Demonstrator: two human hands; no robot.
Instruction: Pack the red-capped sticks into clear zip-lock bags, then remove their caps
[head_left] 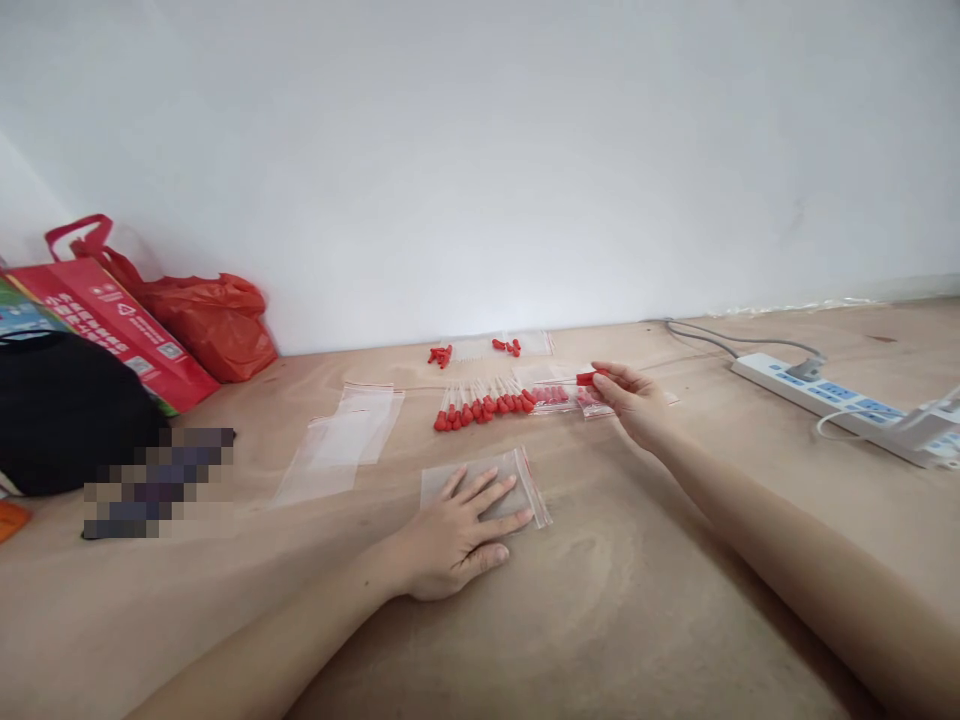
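- My right hand [634, 400] is pinched together, thumb and fingertips clamped on a small red piece [585, 379], out ahead of me and to the right, above the bagged red pieces [551, 395].
- My left hand [461, 535] lies palm down, fingers spread apart, pressing on a clear zip bag [527, 482] and gripping nothing.
- The relation that matters most, I judge, is between piece and bag: from my right hand the flat bag lies to the left and closer to my body, with my left hand the nearer one, right on top of it.
- The bag's long axis runs roughly left to right, its red-lined zip edge on the right, facing my right hand's side.
- The red piece's long axis also runs roughly sideways, along the wall; a thin pale line, apparently its stem, points left from the red end I hold. Its exact tilt I cannot tell.
- Left of the held piece, a row of red-ended droppers [487, 406] lies on the wooden surface [600, 600], bulbs towards me, clear stems pointing at the wall [480, 180].
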